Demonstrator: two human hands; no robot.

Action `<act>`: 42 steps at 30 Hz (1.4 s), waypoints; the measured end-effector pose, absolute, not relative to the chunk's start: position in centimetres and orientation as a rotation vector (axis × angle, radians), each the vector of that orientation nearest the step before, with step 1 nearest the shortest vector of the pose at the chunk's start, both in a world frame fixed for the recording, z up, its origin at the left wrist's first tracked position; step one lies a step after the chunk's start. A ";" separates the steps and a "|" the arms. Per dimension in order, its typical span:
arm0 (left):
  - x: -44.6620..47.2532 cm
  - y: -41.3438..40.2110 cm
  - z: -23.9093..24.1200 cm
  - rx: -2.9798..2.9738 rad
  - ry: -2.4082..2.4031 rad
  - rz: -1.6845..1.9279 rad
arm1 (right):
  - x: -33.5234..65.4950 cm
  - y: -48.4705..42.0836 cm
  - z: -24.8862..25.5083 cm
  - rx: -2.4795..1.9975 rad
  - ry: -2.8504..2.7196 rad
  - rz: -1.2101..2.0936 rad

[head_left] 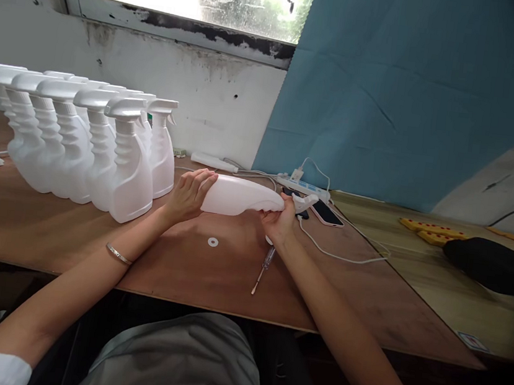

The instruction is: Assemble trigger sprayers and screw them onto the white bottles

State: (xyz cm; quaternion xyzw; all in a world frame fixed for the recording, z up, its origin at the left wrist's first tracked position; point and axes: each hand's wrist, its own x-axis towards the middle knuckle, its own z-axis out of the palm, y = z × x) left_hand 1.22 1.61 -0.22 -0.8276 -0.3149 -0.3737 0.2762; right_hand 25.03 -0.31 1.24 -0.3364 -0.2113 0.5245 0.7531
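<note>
Bottle [241, 197] held over tabletop [173, 266], long axis running left to right, roughly along near edge. Left hand [189, 191] wrapped round base end; right hand [282, 219] gripping neck, nearer spray head [303, 203], which extends toward right edge. White ring [213, 242] and screwdriver [265, 268] lie between bottle and near edge.

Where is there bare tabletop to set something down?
Bare tabletop shows between the white ring, the screwdriver and the front edge, and right of the right forearm, nearer than the white cable. It is crowded at left with spray bottles, and beyond the right hand with a phone and power strip.
</note>
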 end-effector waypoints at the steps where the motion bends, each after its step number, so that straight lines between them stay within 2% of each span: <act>1: 1.5 1.5 -0.2 -2.220 -0.853 -0.993 | 25.1 -0.3 1.3 -0.728 -0.454 1.139; 10: 2.0 1.1 0.0 -2.386 -1.137 -0.831 | 24.6 -0.9 1.8 -0.639 -0.676 1.142; 15: 1.2 1.2 0.3 -2.684 -1.158 -0.924 | 24.6 -1.4 2.2 -0.628 -0.771 1.120; 19: 1.0 1.1 0.9 -3.101 -1.264 -1.372 | 25.3 -1.1 2.0 -0.676 -0.696 1.127; 22: 0.9 1.5 1.0 -3.098 -1.440 -1.861 | 25.4 -0.9 1.6 -0.705 -0.695 1.149; 24: 0.7 2.0 0.8 -3.085 -1.526 -2.013 | 25.1 -0.9 1.4 -0.716 -0.730 1.154; 35: 0.7 2.1 0.8 -2.954 -2.129 -1.791 | 24.7 -0.6 1.2 -0.731 -0.789 1.133; 42: 0.4 2.4 0.3 -2.913 -2.293 -1.855 | 24.4 -0.7 1.1 -0.720 -0.792 1.154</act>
